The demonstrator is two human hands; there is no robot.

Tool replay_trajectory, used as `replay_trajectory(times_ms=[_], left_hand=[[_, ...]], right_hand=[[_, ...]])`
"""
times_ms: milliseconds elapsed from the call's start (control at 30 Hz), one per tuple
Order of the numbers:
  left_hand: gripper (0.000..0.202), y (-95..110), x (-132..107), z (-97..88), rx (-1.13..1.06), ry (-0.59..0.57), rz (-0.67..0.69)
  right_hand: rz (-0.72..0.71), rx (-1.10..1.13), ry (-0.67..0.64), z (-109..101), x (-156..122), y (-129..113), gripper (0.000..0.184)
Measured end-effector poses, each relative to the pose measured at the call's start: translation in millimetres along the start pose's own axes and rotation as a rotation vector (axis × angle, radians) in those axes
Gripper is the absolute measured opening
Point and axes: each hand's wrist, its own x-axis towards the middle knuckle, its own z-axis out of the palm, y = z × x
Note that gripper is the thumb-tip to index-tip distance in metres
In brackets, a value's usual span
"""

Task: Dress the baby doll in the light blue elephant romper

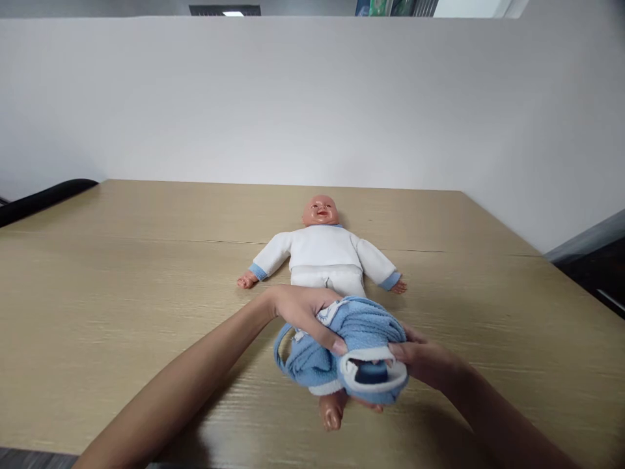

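Note:
A baby doll (319, 246) in a white top with blue cuffs lies face up on the table, head away from me. Blue doll overalls (368, 322) are bunched over its lower legs, with a strap loop sticking out on the left. My left hand (307, 312) lies across the bunched cloth, its thumb pressing on the front. On the other side, my right hand (424, 357) pinches the white-trimmed leg opening, which faces me and gapes with dark blue inside. One bare doll foot (333, 410) shows below the left leg's white trim; the other foot is mostly hidden.
The wooden table (146, 273) stretches out around the doll. A pale wall or partition (312, 98) rises along its back edge. Black curved objects, perhaps chair parts, stand at the left (53, 195) and right (596, 267) edges.

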Motion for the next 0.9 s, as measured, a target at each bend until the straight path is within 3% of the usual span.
replay_trajectory(times_ms=[100,200,367,467,633,767,900], left_hand=[[0.042,-1.2,1.4,0.7,-0.021,0.022,0.049],[0.040,-3.0,2.0,1.3,-0.010,0.079,0.055],[0.045,-4.9,-0.6,-0.1,0.033,0.135,-0.030],[0.055,-4.5,-1.1,0.5,-0.038,0.108,0.012],[0.033,1.4,2.3,9.2,0.057,0.181,-0.053],[0.020,11.1,5.2,18.3,0.251,0.200,-0.166],[0.042,20.8,8.3,28.9,0.536,0.194,-0.272]], right_hand=[[-0.035,-0.044,-0.065,7.4,0.1,-8.2,0.049],[-0.073,-0.125,-0.040,12.7,0.9,-13.4,0.049],[-0.134,-0.228,0.259,18.4,7.7,-10.5,0.046],[-0.197,-0.275,0.449,25.8,10.9,-9.3,0.037],[-0.189,-0.418,0.675,53.5,0.5,-4.6,0.048],[-0.092,-0.462,0.869,90.7,-15.3,24.5,0.055],[-0.081,-0.553,1.085,121.7,-27.0,65.7,0.064]])
